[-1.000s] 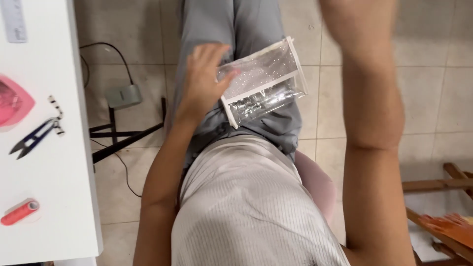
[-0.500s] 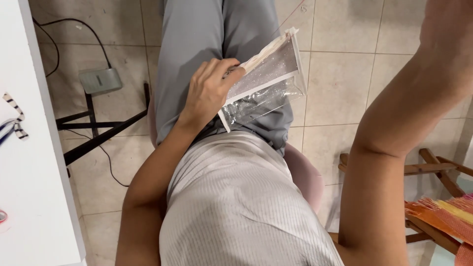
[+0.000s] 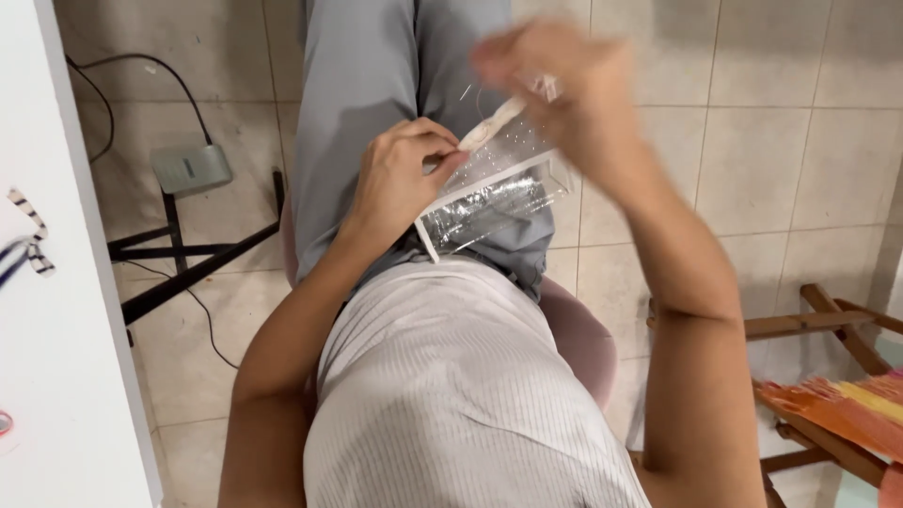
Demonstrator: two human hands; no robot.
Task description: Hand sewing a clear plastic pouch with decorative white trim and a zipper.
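A clear plastic bag with a white edge strip [image 3: 489,202] lies on my lap, over grey trousers. My left hand [image 3: 400,179] pinches the bag's near left edge with fingers curled on it. My right hand [image 3: 564,89], blurred by motion, is at the bag's upper end, and its fingers grip the bag's top strip. The bag's contents look shiny and crumpled, and I cannot tell what they are.
A white table [image 3: 56,310] stands at the left with a striped item on it. A small grey box with cables [image 3: 191,169] and a black stand [image 3: 188,263] lie on the tiled floor. A wooden frame with orange fabric [image 3: 837,395] is at the right. I sit on a pink seat [image 3: 583,339].
My right hand came down from the upper right to the bag's top edge. The left hand shifted from flat on the bag to pinching its edge. The view moved slightly right.
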